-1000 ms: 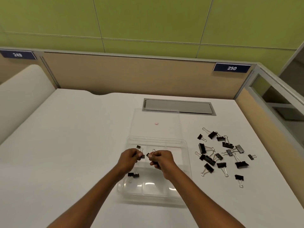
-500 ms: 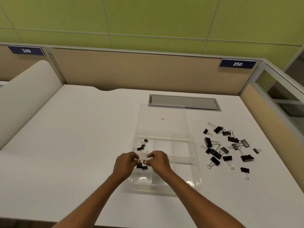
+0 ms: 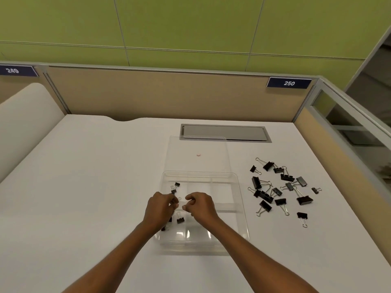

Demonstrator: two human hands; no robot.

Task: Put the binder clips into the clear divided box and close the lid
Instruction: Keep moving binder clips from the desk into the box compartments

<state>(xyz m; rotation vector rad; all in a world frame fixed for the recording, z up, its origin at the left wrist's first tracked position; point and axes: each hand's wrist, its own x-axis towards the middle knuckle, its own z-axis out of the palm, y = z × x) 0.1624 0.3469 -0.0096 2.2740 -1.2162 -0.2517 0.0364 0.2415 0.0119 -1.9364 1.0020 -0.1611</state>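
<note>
The clear divided box (image 3: 241,187) sits in the middle of the white desk, its lid (image 3: 196,144) lying open and flat behind it. Small black binder clips lie in its left compartments, one pair at the back (image 3: 175,187) and one nearer me (image 3: 180,219). Both my hands hover over the left part of the box. My left hand (image 3: 159,210) pinches a small clip, whose wire loop shows at its fingertips. My right hand (image 3: 200,206) is beside it, fingers curled, with nothing visible in it. Several loose clips (image 3: 279,189) lie on the desk to the right of the box.
A grey cable hatch (image 3: 224,133) is set into the desk behind the lid. Beige partition walls bound the desk at the back and right. A white rounded panel (image 3: 27,115) rises on the left.
My hands, which were touching over the left compartments, have drawn apart. The view has shifted slightly, so the box sits a little further to the right.
</note>
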